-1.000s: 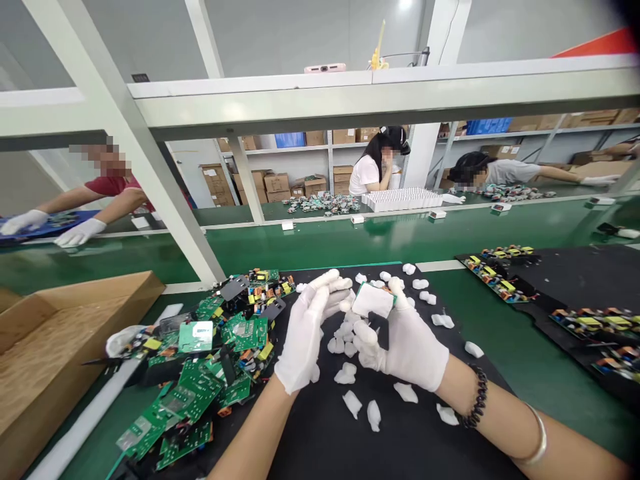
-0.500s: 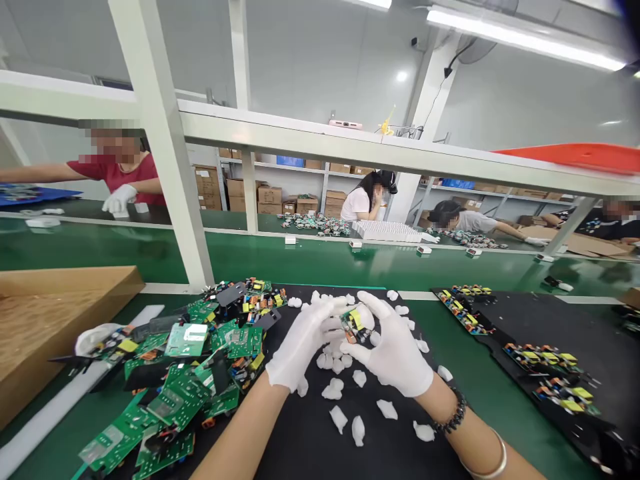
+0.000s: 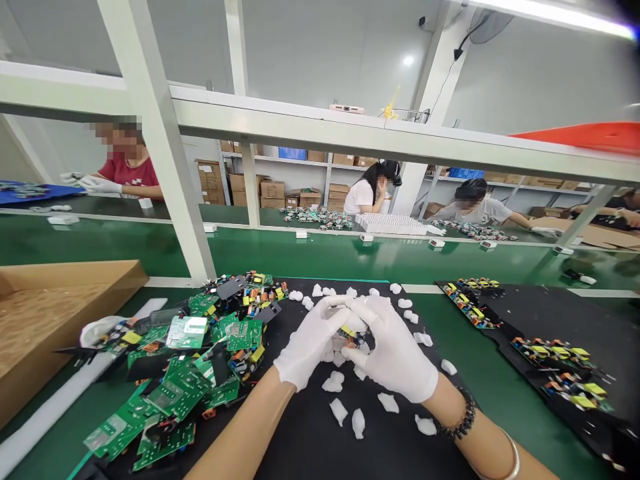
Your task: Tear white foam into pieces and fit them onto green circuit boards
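Note:
My left hand (image 3: pixel 313 340) and my right hand (image 3: pixel 395 353), both in white gloves, meet over the black mat (image 3: pixel 300 440). Between them they hold a small circuit board (image 3: pixel 349 331) with yellow and orange parts. Fingers cover most of it, and a white lump seems pressed against it, partly hidden. Loose white lumps (image 3: pixel 358 423) of soft-looking material are scattered around and under the hands. Left of my left hand lies a heap of green circuit boards (image 3: pixel 180 393), several with their component side up.
A cardboard box (image 3: pixel 70 287) stands at the left. Rows of boards (image 3: pixel 555 350) lie on another black mat at the right. Beyond runs a green conveyor (image 3: pixel 280 257) carrying small white cases (image 3: pixel 367 238). A white frame post (image 3: pixel 165 153) rises nearby; co-workers sit across.
My hands have closed in on each other, and the fingers now cover more of the circuit board. At the far left, a co-worker's gloved hands have come together.

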Motion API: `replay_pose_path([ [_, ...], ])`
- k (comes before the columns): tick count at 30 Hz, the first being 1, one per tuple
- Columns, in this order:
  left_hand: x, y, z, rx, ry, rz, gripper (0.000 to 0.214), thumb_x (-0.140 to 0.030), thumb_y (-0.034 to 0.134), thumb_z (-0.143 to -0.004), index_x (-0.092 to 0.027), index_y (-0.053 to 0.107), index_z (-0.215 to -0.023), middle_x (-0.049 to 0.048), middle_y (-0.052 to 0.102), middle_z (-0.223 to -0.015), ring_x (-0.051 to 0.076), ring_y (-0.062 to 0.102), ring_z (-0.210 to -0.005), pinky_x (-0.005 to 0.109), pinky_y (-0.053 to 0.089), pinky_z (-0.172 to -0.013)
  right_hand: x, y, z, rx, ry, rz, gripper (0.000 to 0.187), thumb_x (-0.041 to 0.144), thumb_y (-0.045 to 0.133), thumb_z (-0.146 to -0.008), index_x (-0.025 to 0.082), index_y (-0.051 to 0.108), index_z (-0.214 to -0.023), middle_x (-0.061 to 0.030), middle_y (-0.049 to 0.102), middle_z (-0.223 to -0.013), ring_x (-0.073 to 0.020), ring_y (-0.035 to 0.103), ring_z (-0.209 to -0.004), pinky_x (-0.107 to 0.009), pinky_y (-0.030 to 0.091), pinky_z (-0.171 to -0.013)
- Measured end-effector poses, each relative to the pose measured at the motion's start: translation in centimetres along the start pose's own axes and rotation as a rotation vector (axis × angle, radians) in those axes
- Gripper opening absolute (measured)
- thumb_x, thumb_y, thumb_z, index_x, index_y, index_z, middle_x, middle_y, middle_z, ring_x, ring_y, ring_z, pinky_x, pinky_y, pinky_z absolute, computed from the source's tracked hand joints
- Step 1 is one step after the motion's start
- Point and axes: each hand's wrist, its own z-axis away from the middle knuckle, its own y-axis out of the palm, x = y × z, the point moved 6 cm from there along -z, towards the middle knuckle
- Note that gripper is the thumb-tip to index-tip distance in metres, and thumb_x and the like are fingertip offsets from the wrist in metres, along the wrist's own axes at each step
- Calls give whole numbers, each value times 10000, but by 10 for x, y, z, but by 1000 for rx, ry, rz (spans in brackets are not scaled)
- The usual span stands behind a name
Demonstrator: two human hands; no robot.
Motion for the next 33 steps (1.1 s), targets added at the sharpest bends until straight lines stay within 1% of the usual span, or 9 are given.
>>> replay_pose_path([
  [6,-3,0,1,-17,67,-70,421,-315,616,-772,-218,489,-1161,79,599,-1042,182,590,-871,270,487,-659,-3,2,0,34,-9,6,707,110,599,-704,182,330,-1354,-103,499,-1220,-245,424,-1150,-433,376,-981],
  [11,-4,7,6,-18,-37,-47,452,-384,519,-824,-234,445,-1244,96,576,-1161,210,595,-914,289,491,-654,-7,4,-3,147,36,20,660,124,573,-711,170,371,-1338,-94,560,-1135,-246,484,-1041,-420,438,-892],
  [13,-6,9,6,-50,16,-129,435,-383,534,-810,-230,504,-1216,86,571,-1194,237,565,-1008,316,490,-734,-8,4,-2,148,58,22,652,139,570,-712,148,374,-1334,-108,561,-1142,-256,481,-1045,-427,441,-884],
  [16,-8,5,8,-179,161,-281,362,-318,628,-734,-222,626,-1083,62,575,-1217,263,460,-1167,329,415,-917,-8,6,-1,157,105,-3,619,151,568,-697,134,413,-1297,-112,578,-1100,-253,496,-1014,-420,455,-861],
  [20,-5,2,11,-258,207,-287,285,-301,641,-723,-219,683,-992,57,612,-1170,251,463,-1169,307,356,-978,-5,5,-2,136,113,-4,594,138,554,-676,137,448,-1260,-110,587,-1078,-261,498,-1009,-433,450,-865],
  [22,-6,2,12,-253,199,-244,317,-345,589,-774,-212,666,-1051,63,622,-1149,234,517,-1097,303,395,-932,-4,3,-3,130,109,0,605,137,552,-675,147,441,-1269,-111,586,-1081,-269,496,-1018,-444,447,-865],
  [26,-4,2,8,-209,46,-119,454,-440,523,-811,-200,584,-1192,83,648,-1034,197,598,-805,283,484,-654,-5,-1,-4,130,106,-33,603,142,557,-691,156,431,-1280,-105,574,-1085,-257,492,-1020,-425,441,-877],
  [30,1,-1,6,-254,-69,-159,488,-380,623,-750,-191,577,-1197,56,646,-880,93,505,-549,209,413,-471,-5,-1,-6,137,102,-68,561,128,575,-676,169,466,-1225,-83,586,-1052,-244,499,-998,-405,440,-878],
  [33,2,-1,6,-259,-100,-164,494,-412,610,-751,-188,578,-1191,22,600,-739,67,438,-469,196,359,-410,-5,2,-6,149,101,-72,520,121,580,-675,184,484,-1183,-73,594,-1031,-242,508,-989,-407,444,-866],
])
